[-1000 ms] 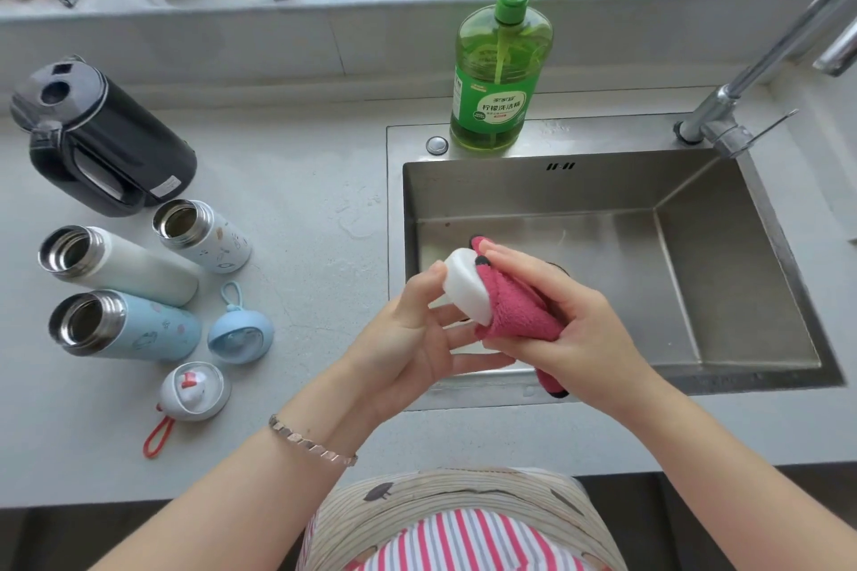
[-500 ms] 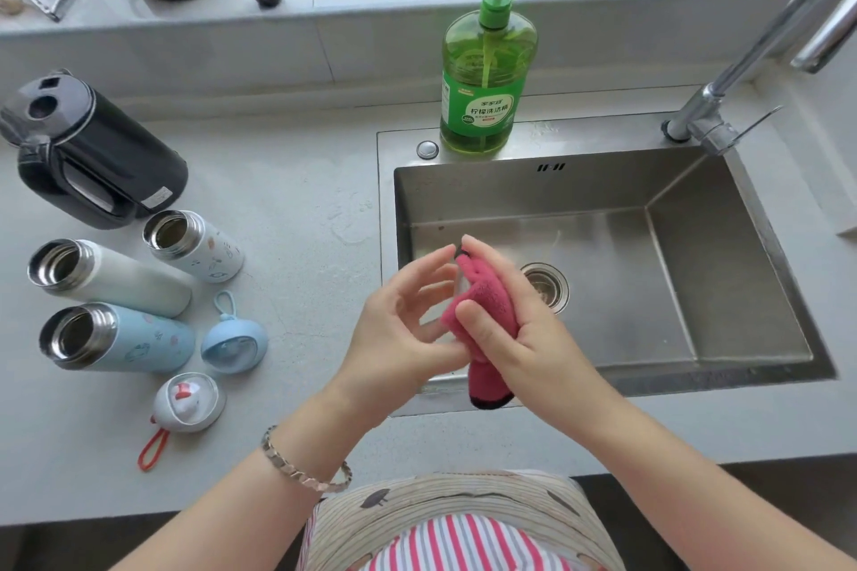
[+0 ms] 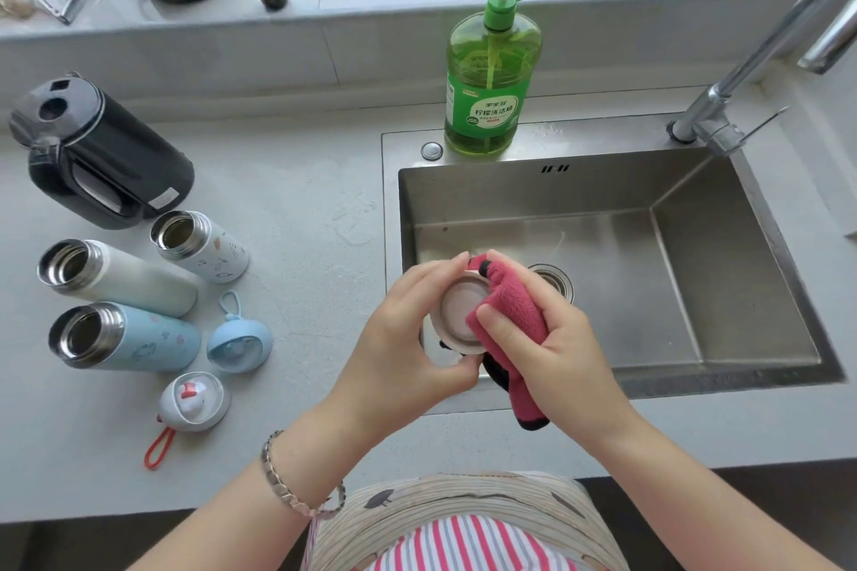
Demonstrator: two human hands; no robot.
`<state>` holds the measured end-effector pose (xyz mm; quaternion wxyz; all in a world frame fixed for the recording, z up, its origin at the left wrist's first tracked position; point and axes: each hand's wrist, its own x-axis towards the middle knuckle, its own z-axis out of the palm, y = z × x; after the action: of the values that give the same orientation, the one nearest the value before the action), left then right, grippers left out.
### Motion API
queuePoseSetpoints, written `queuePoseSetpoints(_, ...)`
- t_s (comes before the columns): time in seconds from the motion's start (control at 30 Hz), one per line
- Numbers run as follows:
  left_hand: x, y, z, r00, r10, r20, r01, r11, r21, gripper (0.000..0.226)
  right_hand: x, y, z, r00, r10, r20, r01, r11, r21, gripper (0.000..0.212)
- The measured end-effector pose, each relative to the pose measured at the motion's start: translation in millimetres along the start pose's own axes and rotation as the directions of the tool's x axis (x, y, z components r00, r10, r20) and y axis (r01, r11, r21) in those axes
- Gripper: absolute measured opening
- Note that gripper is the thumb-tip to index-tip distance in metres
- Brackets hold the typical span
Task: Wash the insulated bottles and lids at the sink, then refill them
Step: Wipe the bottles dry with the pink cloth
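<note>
A grey kitchen bench [image 3: 301,199] holds a steel sink [image 3: 510,195]. Over the sink's near edge the left hand [image 3: 408,338] grips a white lid [image 3: 457,311], underside up, while the right hand [image 3: 552,348] pinches a pink cloth [image 3: 510,315] against it. Well left of the hands sit three open bottles [image 3: 130,336] and two more lids [image 3: 239,343]. Washing looks only partly done, and the refilling seems still to come.

Underside of lid [image 3: 457,308] hidden in left hand [image 3: 403,338] palm; right portion under pink cloth [image 3: 508,315]. Drain [image 3: 554,276] just beyond right hand [image 3: 556,352], half covered by cloth. Faucet [image 3: 723,88] spout, far right of right hand, cut by frame edge.
</note>
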<state>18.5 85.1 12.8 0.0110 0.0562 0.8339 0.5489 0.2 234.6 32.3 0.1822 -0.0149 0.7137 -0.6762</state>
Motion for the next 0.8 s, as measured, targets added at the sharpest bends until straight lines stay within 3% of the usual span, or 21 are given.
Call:
queuePoseSetpoints(0.1, 0.1, -0.3, -3.2, 0.998, -0.051, -0.044, 0.054, 0.995, 0.086, 0.070, -2.9, -5.4, -2.8, 1.000, -0.014, -0.002, 0.014, 0.999, 0.043, 0.040)
queuePoseSetpoints(0.23, -1.4, 0.9, -9.3, 0.955, -0.285, -0.077, 0.266, 0.945, -0.192, 0.059, -1.1, -6.9, -8.8, 0.998, 0.010, -0.065, 0.000, 0.990, 0.142, 0.029)
queuePoseSetpoints(0.37, -2.1, 9.9, -7.2, 0.968, -0.246, -0.056, 0.227, 0.946, -0.232, 0.062, 0.3, -2.8, 0.0, 1.000, 0.020, 0.007, -0.021, 0.990, 0.139, 0.043)
queuePoseSetpoints(0.5, -1.3, 15.7, -3.4, 0.977, -0.205, -0.051, 0.184, 0.944, -0.275, 0.059, 4.6, 0.3, 17.9, 0.999, -0.004, 0.052, 0.005, 1.000, -0.012, 0.066)
queuePoseSetpoints(0.67, 4.6, 5.1, -4.5, 0.963, -0.252, -0.099, 0.222, 0.943, -0.248, 0.058, 7.9, -5.8, 15.6, 0.998, -0.038, -0.054, 0.032, 0.995, -0.097, 0.027)
queuePoseSetpoints(0.8, 41.3, -15.4, -18.1, 0.914, -0.394, -0.103, 0.363, 0.903, -0.229, 0.056, 22.2, -6.3, -5.6, 0.976, 0.135, -0.168, -0.147, 0.987, -0.059, 0.015)
